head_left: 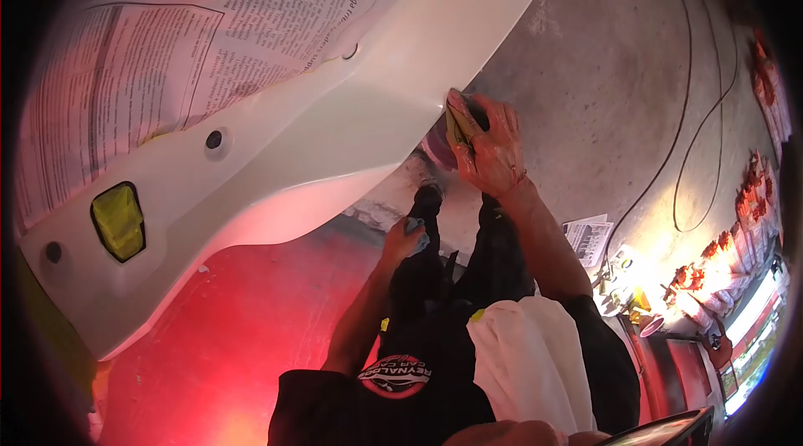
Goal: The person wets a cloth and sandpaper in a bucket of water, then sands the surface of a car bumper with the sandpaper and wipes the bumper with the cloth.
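1. At the edge of one white panel (pixel 335 137), your right hand (pixel 495 149) grasps one yellowish pad (pixel 457 126); it seems to touch the panel there.
2. Nearer to your body, your left hand (pixel 401 239) is closed around one bluish cloth (pixel 421 238), apart from the panel.
3. On the panel are two dark round holes (pixel 214 139) and one yellow-covered opening (pixel 119 222).
4. Beside them lies printed newspaper (pixel 167 70); its sheets I cannot count surely.

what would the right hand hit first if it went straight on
Likely the edge of the white bumper-like panel; the yellowish pad in the right hand sits near it, depth unclear.
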`<action>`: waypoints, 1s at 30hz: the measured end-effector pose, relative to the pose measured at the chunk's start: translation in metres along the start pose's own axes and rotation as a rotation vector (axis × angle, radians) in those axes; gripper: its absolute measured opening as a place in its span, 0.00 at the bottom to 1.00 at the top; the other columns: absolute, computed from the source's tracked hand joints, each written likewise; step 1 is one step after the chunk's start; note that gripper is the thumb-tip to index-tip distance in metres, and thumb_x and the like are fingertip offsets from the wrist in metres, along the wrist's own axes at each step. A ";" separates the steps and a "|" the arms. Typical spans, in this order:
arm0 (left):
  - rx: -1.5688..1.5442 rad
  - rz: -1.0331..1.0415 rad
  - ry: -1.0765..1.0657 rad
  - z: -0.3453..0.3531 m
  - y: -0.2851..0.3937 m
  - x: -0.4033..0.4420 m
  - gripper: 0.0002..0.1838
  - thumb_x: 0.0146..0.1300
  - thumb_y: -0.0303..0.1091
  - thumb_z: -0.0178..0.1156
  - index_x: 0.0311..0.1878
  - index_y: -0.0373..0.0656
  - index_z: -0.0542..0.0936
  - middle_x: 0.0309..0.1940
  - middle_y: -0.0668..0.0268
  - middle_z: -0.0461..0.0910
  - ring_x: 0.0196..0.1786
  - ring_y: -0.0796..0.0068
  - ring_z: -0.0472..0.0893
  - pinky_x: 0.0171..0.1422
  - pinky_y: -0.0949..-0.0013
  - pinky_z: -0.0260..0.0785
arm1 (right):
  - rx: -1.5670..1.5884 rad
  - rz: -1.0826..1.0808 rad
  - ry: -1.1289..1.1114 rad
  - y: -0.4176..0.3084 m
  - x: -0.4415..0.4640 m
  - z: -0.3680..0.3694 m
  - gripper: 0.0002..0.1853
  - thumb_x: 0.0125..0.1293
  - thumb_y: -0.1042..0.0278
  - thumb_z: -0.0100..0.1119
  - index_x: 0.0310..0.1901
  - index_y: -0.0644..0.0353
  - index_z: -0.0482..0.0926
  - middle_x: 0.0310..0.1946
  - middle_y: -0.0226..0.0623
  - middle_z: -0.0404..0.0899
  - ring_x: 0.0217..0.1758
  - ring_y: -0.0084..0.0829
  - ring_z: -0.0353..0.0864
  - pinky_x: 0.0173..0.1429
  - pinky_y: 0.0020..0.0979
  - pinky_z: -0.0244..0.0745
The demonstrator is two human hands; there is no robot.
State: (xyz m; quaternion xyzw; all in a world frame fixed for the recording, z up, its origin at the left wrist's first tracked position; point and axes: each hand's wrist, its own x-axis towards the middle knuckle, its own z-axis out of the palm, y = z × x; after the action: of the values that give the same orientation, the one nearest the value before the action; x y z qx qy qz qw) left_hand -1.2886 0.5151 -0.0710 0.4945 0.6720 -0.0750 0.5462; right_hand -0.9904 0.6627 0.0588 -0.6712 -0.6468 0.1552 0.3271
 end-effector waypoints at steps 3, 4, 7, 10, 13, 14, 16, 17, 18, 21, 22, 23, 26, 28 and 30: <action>-0.050 -0.041 -0.037 0.002 -0.008 -0.001 0.23 0.59 0.46 0.67 0.46 0.34 0.80 0.33 0.58 0.84 0.36 0.69 0.84 0.43 0.65 0.75 | 0.007 -0.054 -0.034 -0.018 -0.003 -0.012 0.28 0.61 0.62 0.61 0.65 0.53 0.75 0.56 0.39 0.72 0.52 0.37 0.73 0.58 0.38 0.68; -0.051 -0.041 -0.037 0.004 -0.011 -0.001 0.23 0.59 0.46 0.67 0.46 0.34 0.80 0.33 0.58 0.84 0.36 0.69 0.84 0.43 0.65 0.75 | 0.624 0.280 -0.226 -0.029 -0.005 -0.022 0.24 0.67 0.64 0.56 0.65 0.57 0.74 0.58 0.38 0.73 0.53 0.35 0.74 0.59 0.36 0.68; -0.087 -0.042 -0.064 0.008 -0.013 -0.003 0.25 0.57 0.50 0.67 0.47 0.38 0.80 0.39 0.51 0.84 0.45 0.53 0.85 0.49 0.57 0.74 | 1.552 0.529 -0.318 -0.023 -0.015 -0.023 0.20 0.79 0.62 0.44 0.65 0.62 0.72 0.60 0.30 0.75 0.49 0.14 0.68 0.53 0.26 0.68; -0.026 -0.096 -0.129 0.014 -0.003 -0.009 0.27 0.57 0.51 0.67 0.49 0.38 0.79 0.42 0.50 0.84 0.49 0.51 0.84 0.52 0.57 0.74 | 1.247 0.611 -0.047 -0.014 0.001 -0.031 0.19 0.77 0.62 0.48 0.63 0.61 0.75 0.54 0.32 0.76 0.47 0.18 0.70 0.53 0.28 0.68; 0.089 -0.027 -0.037 0.020 0.003 -0.013 0.29 0.57 0.52 0.68 0.52 0.37 0.79 0.44 0.48 0.84 0.51 0.50 0.83 0.54 0.56 0.74 | 0.007 -0.030 -0.064 -0.005 0.014 -0.024 0.18 0.73 0.63 0.54 0.61 0.56 0.79 0.49 0.35 0.75 0.47 0.28 0.74 0.54 0.33 0.70; 0.062 -0.019 -0.054 0.020 0.008 -0.014 0.29 0.57 0.52 0.68 0.52 0.37 0.78 0.44 0.48 0.84 0.51 0.49 0.83 0.54 0.55 0.73 | 0.097 -0.034 -0.060 -0.012 0.015 -0.023 0.18 0.69 0.64 0.56 0.59 0.54 0.80 0.47 0.37 0.74 0.47 0.34 0.74 0.55 0.37 0.70; 0.040 -0.019 -0.066 0.020 0.018 -0.019 0.29 0.57 0.52 0.67 0.52 0.37 0.78 0.44 0.48 0.84 0.51 0.49 0.83 0.55 0.55 0.73 | 0.197 -0.035 -0.055 -0.024 0.010 -0.026 0.19 0.66 0.64 0.59 0.58 0.52 0.82 0.46 0.40 0.73 0.48 0.40 0.74 0.55 0.40 0.70; 0.031 -0.014 -0.072 0.020 0.020 -0.019 0.29 0.58 0.52 0.67 0.52 0.37 0.78 0.43 0.48 0.84 0.51 0.49 0.83 0.54 0.55 0.73 | 0.613 0.199 -0.204 -0.030 0.004 -0.028 0.20 0.63 0.65 0.60 0.58 0.51 0.81 0.47 0.40 0.73 0.49 0.42 0.73 0.55 0.42 0.70; 0.020 -0.011 -0.078 0.021 0.022 -0.020 0.28 0.58 0.51 0.67 0.52 0.37 0.78 0.43 0.48 0.84 0.50 0.49 0.83 0.54 0.55 0.73 | 1.028 0.436 -0.355 -0.032 0.001 -0.030 0.22 0.61 0.65 0.60 0.58 0.50 0.81 0.48 0.40 0.73 0.50 0.44 0.73 0.55 0.45 0.69; 0.082 -0.006 -0.081 0.019 0.029 -0.022 0.27 0.59 0.50 0.67 0.53 0.38 0.78 0.43 0.48 0.83 0.51 0.49 0.83 0.54 0.55 0.73 | 0.124 -0.022 -0.056 -0.004 0.013 -0.018 0.23 0.60 0.65 0.61 0.59 0.50 0.81 0.47 0.39 0.72 0.51 0.43 0.71 0.56 0.43 0.69; 0.082 -0.005 -0.075 0.019 0.033 -0.019 0.27 0.59 0.50 0.67 0.53 0.38 0.78 0.43 0.48 0.83 0.51 0.49 0.83 0.54 0.55 0.73 | 0.127 -0.027 -0.053 -0.003 0.009 -0.018 0.23 0.60 0.65 0.61 0.59 0.50 0.81 0.47 0.39 0.72 0.51 0.43 0.71 0.56 0.43 0.69; 0.038 -0.014 -0.087 0.020 0.032 -0.018 0.27 0.59 0.50 0.67 0.53 0.38 0.78 0.43 0.48 0.83 0.50 0.49 0.83 0.53 0.55 0.73 | 0.080 -0.037 -0.071 -0.011 0.010 -0.024 0.24 0.59 0.64 0.61 0.59 0.49 0.80 0.47 0.39 0.72 0.51 0.43 0.71 0.56 0.43 0.69; -0.004 -0.038 -0.111 0.022 0.024 -0.012 0.27 0.59 0.51 0.67 0.53 0.38 0.78 0.43 0.48 0.83 0.50 0.49 0.83 0.53 0.55 0.73 | 0.063 -0.072 -0.091 -0.007 0.012 -0.024 0.25 0.58 0.64 0.62 0.59 0.48 0.80 0.47 0.38 0.72 0.51 0.43 0.71 0.57 0.43 0.68; -0.003 -0.051 -0.124 0.027 0.015 -0.013 0.28 0.59 0.51 0.67 0.53 0.38 0.78 0.43 0.48 0.83 0.50 0.49 0.83 0.53 0.54 0.73 | 0.007 -0.055 -0.084 -0.001 0.018 -0.021 0.23 0.57 0.63 0.63 0.57 0.48 0.82 0.47 0.38 0.72 0.51 0.43 0.71 0.57 0.44 0.68; 0.038 -0.027 -0.030 0.030 0.016 -0.016 0.27 0.59 0.51 0.67 0.52 0.38 0.78 0.43 0.48 0.83 0.50 0.48 0.83 0.53 0.54 0.73 | 0.099 -0.094 -0.091 -0.005 0.015 -0.020 0.24 0.57 0.62 0.63 0.57 0.48 0.82 0.48 0.38 0.73 0.52 0.42 0.71 0.58 0.45 0.68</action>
State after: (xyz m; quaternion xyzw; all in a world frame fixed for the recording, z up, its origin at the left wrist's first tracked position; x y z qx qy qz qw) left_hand -1.2582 0.4944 -0.0631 0.4945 0.6688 -0.1024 0.5457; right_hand -0.9799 0.6722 0.0800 -0.6154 -0.6833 0.2016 0.3372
